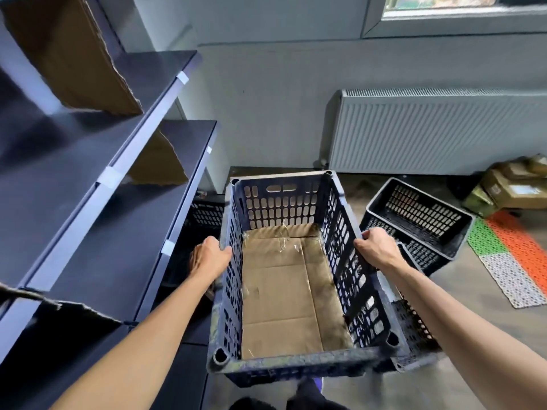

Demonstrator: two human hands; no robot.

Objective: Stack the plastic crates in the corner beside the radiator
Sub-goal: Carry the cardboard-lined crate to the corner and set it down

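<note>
A dark blue perforated plastic crate [281, 202] fills the middle of the view, lined with flat cardboard. My left hand [208, 257] grips its left long rim and my right hand [379, 247] grips its right long rim, holding it off the floor. A black crate [420, 214] rests tilted on the floor to the right, leaning on another black crate [423, 255]. A further dark crate [414, 329] shows under the held crate's right side, and one more black crate [207, 214] sits low beside the shelving. The white radiator [438, 131] hangs on the far wall.
Dark shelving [97, 179] with cardboard pieces [74, 48] lines the left side, close to my left arm. Cardboard boxes [515, 184] lie below the radiator's right end. Green, orange and white floor mats [509, 250] lie at the right. A window sill runs above the radiator.
</note>
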